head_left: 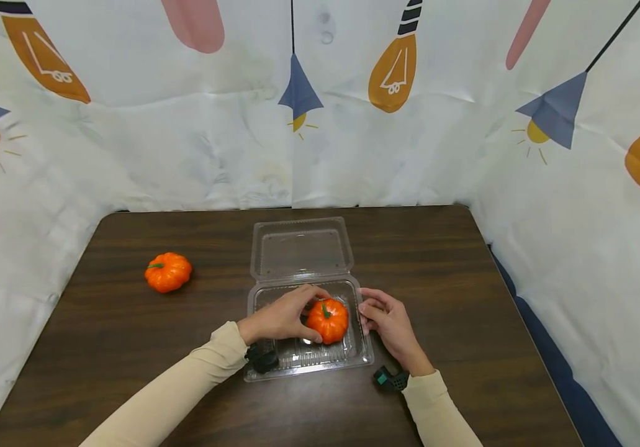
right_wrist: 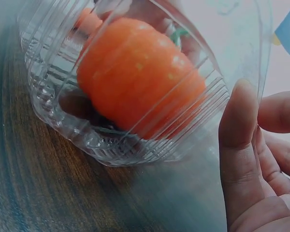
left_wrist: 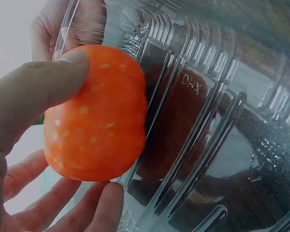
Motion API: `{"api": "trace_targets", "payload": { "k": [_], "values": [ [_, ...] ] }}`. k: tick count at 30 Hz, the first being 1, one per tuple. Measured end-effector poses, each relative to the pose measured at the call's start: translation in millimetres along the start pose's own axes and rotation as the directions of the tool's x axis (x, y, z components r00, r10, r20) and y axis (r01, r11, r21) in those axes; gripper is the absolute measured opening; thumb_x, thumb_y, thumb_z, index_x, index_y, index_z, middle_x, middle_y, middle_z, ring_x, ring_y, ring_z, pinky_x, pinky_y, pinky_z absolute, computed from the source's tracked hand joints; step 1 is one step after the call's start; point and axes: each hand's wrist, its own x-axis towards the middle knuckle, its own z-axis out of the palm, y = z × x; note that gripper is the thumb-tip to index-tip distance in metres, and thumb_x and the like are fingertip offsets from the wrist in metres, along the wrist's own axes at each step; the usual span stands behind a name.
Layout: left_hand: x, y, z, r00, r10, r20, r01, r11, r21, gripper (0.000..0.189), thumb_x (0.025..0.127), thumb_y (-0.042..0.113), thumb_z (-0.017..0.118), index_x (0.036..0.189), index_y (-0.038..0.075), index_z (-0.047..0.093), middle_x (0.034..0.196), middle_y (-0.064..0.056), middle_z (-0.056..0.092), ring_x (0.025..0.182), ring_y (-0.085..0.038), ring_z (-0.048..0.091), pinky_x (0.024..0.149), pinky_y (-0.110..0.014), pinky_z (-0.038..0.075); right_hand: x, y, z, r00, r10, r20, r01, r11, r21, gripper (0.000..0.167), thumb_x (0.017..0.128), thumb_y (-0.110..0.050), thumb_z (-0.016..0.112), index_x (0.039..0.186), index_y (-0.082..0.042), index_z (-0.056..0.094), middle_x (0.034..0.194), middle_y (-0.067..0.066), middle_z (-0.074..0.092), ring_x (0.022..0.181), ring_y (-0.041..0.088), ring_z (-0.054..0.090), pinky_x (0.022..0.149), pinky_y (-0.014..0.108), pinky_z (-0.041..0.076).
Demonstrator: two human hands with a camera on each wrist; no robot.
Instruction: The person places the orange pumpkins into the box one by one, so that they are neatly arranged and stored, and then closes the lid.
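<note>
A small orange pumpkin (head_left: 327, 321) with a green stem is in the base of a clear plastic clamshell container (head_left: 303, 363). My left hand (head_left: 286, 315) holds this pumpkin between thumb and fingers, as the left wrist view shows with the pumpkin (left_wrist: 99, 116) against the thumb. At the container's right rim, my right hand (head_left: 389, 323) pinches the edge between thumb and fingers; the right wrist view shows the thumb (right_wrist: 239, 125) against the clear rim. The container's lid (head_left: 301, 250) lies folded back, away from me.
Another orange pumpkin (head_left: 168, 272) sits on the dark wooden table (head_left: 197, 236) to the left of the container. A white curtain (head_left: 185, 149) printed with lamps and bulbs stands behind the table and along its sides.
</note>
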Motion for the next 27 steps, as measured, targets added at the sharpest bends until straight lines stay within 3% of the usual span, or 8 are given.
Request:
{"api": "trace_targets", "payload": {
  "k": [7,15,21,27],
  "values": [
    [-4.2,-0.1,-7.2,1.0,0.003,0.009,-0.002,0.998,-0.068,0.074,0.081,0.028,0.089,0.142,0.008,0.052,0.142,-0.012,0.057,0.126,-0.029,0.064,0.096,-0.036,0.061,2.0,0.2,1.1,1.0,0.002,0.003,-0.002,1.0,-0.001,0.044,0.099,-0.005,0.066,0.139,0.006,0.055,0.085,-0.004,0.067,0.061,0.009,0.059,0.056,0.02,0.056],
    [-14.5,1.6,-25.3,0.999,-0.018,-0.034,0.014,0.995,-0.103,0.073,0.086,0.027,0.086,0.146,0.006,0.05,0.148,-0.014,0.057,0.127,-0.031,0.063,0.1,-0.042,0.059,0.5,-1.6,0.6,1.0,0.007,-0.006,-0.007,1.0,-0.001,0.044,0.099,-0.008,0.067,0.14,0.004,0.056,0.085,-0.004,0.067,0.063,0.01,0.059,0.056,0.021,0.056],
    [-30.5,0.2,-44.6,0.992,-0.031,-0.119,0.018,0.994,-0.111,0.066,0.088,0.029,0.084,0.143,0.01,0.054,0.143,-0.012,0.061,0.126,-0.03,0.064,0.102,-0.045,0.057,-3.5,-0.8,1.5,1.0,0.014,-0.018,-0.014,1.0,-0.002,0.044,0.098,-0.008,0.067,0.14,0.005,0.056,0.085,-0.004,0.066,0.063,0.01,0.059,0.057,0.021,0.056],
    [-48.2,-1.6,-63.6,0.97,-0.082,-0.229,0.062,0.994,-0.095,0.062,0.087,0.034,0.084,0.139,0.013,0.057,0.137,-0.008,0.066,0.122,-0.025,0.067,0.105,-0.048,0.056,-5.5,0.1,1.6,1.0,0.013,-0.018,-0.014,1.0,-0.007,0.044,0.098,-0.008,0.067,0.14,0.004,0.056,0.086,-0.004,0.066,0.064,0.01,0.059,0.057,0.021,0.056]
  ]
}}
